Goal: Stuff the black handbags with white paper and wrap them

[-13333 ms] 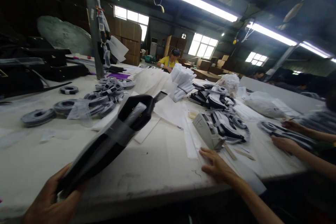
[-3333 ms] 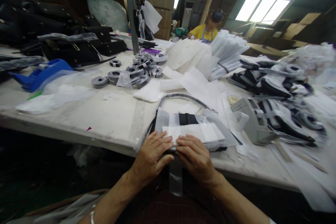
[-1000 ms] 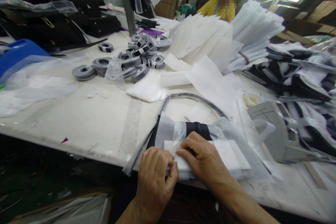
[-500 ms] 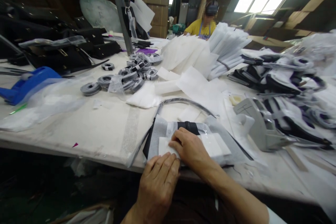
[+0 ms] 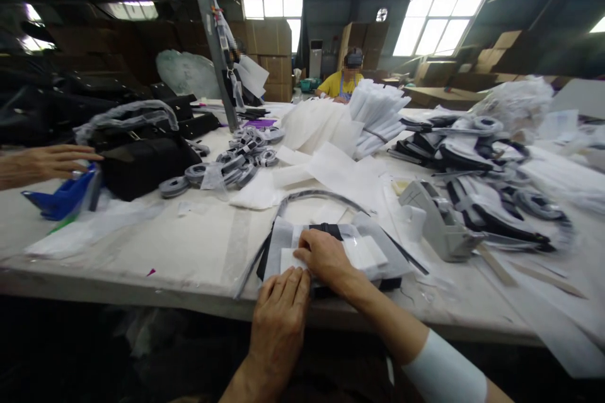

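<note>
A black bag panel (image 5: 391,283) lies at the table's near edge under light grey wrapping (image 5: 271,258), with a folded white padding sheet (image 5: 366,253) on top. My left hand (image 5: 282,305) lies over the padding's near left edge, fingers stretched out flat and side by side. Just right of it, my right hand (image 5: 326,258) is closed, its curled fingers and thumb on the padding; the fingertips are partly hidden. A black band (image 5: 326,230) crosses the wrapping behind my right hand. Beyond it arches a thin strap in clear film (image 5: 316,194).
A grey tape dispenser (image 5: 437,220) stands right, near wrapped black pieces (image 5: 491,201). Behind are white sheets (image 5: 326,123) and grey coiled straps (image 5: 236,157). At left, another person's hand (image 5: 47,162) is near a blue dispenser (image 5: 66,195) and black bag (image 5: 142,164).
The view has tilted up and levelled. Another person's hand has come in at the left, and a black bag with a film-wrapped handle now stands there. My hands stay on the padding.
</note>
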Motion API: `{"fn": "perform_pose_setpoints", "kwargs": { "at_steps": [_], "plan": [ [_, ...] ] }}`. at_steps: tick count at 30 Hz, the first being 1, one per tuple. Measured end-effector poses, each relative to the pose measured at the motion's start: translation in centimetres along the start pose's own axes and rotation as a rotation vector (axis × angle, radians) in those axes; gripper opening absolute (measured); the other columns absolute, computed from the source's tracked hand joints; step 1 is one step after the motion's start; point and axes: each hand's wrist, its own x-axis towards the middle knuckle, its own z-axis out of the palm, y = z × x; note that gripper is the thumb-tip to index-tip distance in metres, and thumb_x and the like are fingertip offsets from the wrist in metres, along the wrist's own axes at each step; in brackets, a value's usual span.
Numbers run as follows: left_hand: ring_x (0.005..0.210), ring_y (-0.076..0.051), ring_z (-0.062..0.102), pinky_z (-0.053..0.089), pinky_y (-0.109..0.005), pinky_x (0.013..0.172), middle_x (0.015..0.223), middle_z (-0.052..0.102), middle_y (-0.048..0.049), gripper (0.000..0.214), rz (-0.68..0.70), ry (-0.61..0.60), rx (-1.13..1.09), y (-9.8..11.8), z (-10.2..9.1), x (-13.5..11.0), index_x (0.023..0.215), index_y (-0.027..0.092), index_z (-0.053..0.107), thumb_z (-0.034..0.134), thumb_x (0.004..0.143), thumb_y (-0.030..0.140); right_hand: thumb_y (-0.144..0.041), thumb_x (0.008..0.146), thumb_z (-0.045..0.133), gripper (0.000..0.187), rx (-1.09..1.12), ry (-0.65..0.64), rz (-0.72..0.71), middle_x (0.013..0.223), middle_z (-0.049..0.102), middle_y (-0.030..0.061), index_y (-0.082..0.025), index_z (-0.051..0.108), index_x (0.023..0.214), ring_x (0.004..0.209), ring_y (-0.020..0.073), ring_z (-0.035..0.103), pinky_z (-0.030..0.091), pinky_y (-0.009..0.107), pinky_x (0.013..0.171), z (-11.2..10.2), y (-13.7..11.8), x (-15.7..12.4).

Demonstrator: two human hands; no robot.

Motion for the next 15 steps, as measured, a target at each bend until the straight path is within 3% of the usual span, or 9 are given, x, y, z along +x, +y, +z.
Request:
{"fn": "perform_pose_setpoints", "kwargs": {
  "at_steps": [3, 6, 11, 13, 15],
  "plan": [
    [0.112, -0.021, 0.060, 0.038, -0.038, 0.099, 0.119, 0.069, -0.0065, 0.034, -0.003, 0.001, 0.010, 0.0, 0.1, -0.1, 0.124, 0.015, 0.062, 0.040, 0.098, 0.013, -0.023, 0.081, 0.068, 0.002, 0.198, 0.103, -0.062, 0.080, 0.069, -0.0001, -0.021, 0.067, 0.081, 0.076, 0.0146, 0.062, 0.044, 0.025, 0.072, -2.2, 0.7, -0.9],
    [0.112, -0.021, 0.060, 0.038, -0.037, 0.099, 0.119, 0.069, -0.0063, 0.034, -0.001, 0.018, 0.017, 0.0, 0.1, -0.1, 0.124, 0.016, 0.062, 0.039, 0.098, 0.013, -0.037, 0.084, 0.064, 0.017, 0.399, 0.327, -0.017, 0.078, 0.070, 0.0010, -0.020, 0.069, 0.084, 0.073, 0.0166, 0.063, 0.047, 0.027, 0.071, -6.8, 4.1, -3.0],
    [0.112, -0.022, 0.061, 0.037, -0.038, 0.100, 0.123, 0.068, -0.0063, 0.037, 0.034, 0.026, 0.043, -0.6, 0.3, -0.4, 0.127, 0.016, 0.060, 0.043, 0.095, 0.012, -0.054, 0.074, 0.065, 0.040, 0.200, 0.693, 0.310, 0.082, 0.071, 0.0057, -0.018, 0.070, 0.091, 0.077, 0.0227, 0.064, 0.047, 0.033, 0.073, -16.6, 14.7, -7.4],
    [0.112, -0.022, 0.062, 0.036, -0.039, 0.100, 0.127, 0.066, -0.0058, 0.041, 0.091, 0.027, 0.069, -1.3, 0.8, -0.8, 0.131, 0.018, 0.058, 0.044, 0.093, 0.012, -0.051, 0.075, 0.062, 0.037, 0.106, 0.702, 0.480, 0.089, 0.072, 0.0059, -0.020, 0.071, 0.093, 0.087, 0.0244, 0.064, 0.045, 0.033, 0.079, -19.6, 18.4, -8.9],
    [0.111, -0.024, 0.062, 0.036, -0.042, 0.100, 0.129, 0.065, -0.0074, 0.046, 0.147, 0.045, 0.086, -2.0, 1.5, -1.2, 0.133, 0.018, 0.056, 0.041, 0.090, 0.010, -0.048, 0.073, 0.063, 0.031, 0.070, 0.669, 0.593, 0.080, 0.072, 0.0053, -0.020, 0.072, 0.082, 0.087, 0.0258, 0.064, 0.044, 0.033, 0.077, -21.2, 21.3, -9.9]
  ]
}}
